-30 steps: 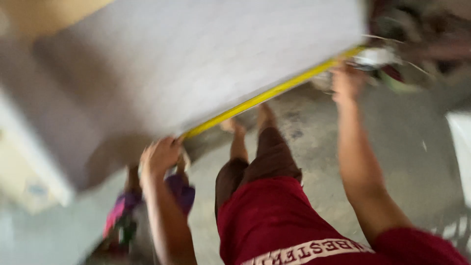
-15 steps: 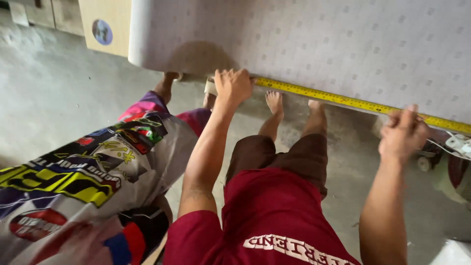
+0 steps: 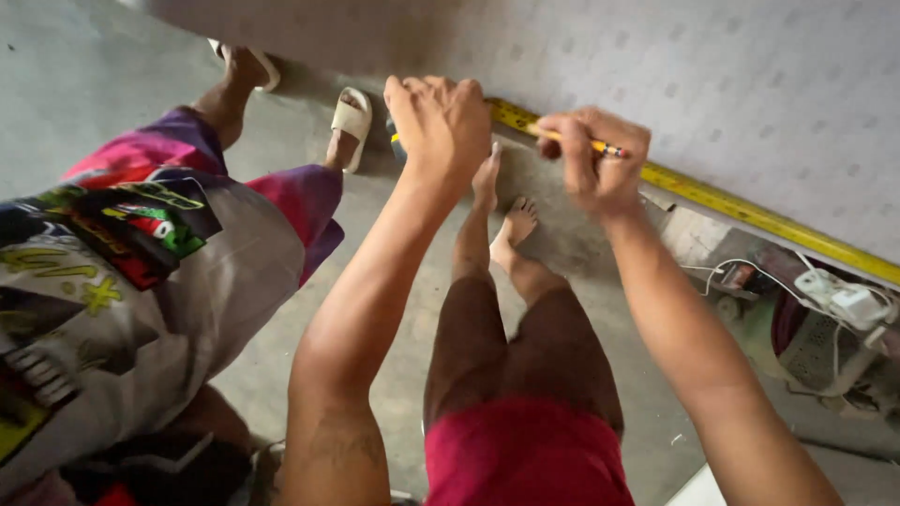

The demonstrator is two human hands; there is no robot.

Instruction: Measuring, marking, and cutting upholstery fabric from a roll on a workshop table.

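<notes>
Head view: yellow tape measure (image 3: 722,201) lies along the lower edge of a pale dotted panel (image 3: 750,84), its long axis running from upper centre of the frame down toward the right edge. Left hand (image 3: 441,126) sits at upper centre, knuckles up, fingers curled down over the tape's near end and pressing it to the panel edge; nothing else is visible in that grip. Right hand (image 3: 591,169) is just beside it, right of centre, fingers closed on a yellow pencil (image 3: 577,141) held roughly level, its tip pointing right and lying just above the tape. The tape extends away from both hands toward the lower right; the right hand is the nearer one to the free length. Below the hands are bare feet and dark red shorts (image 3: 525,450) on a grey concrete floor (image 3: 84,84). A second person in a multicoloured printed garment (image 3: 122,272) and pale sandals (image 3: 352,117) stands at the left. White cabling and a white plug block (image 3: 839,295) lie at the lower right. No packages or signs are legible.
</notes>
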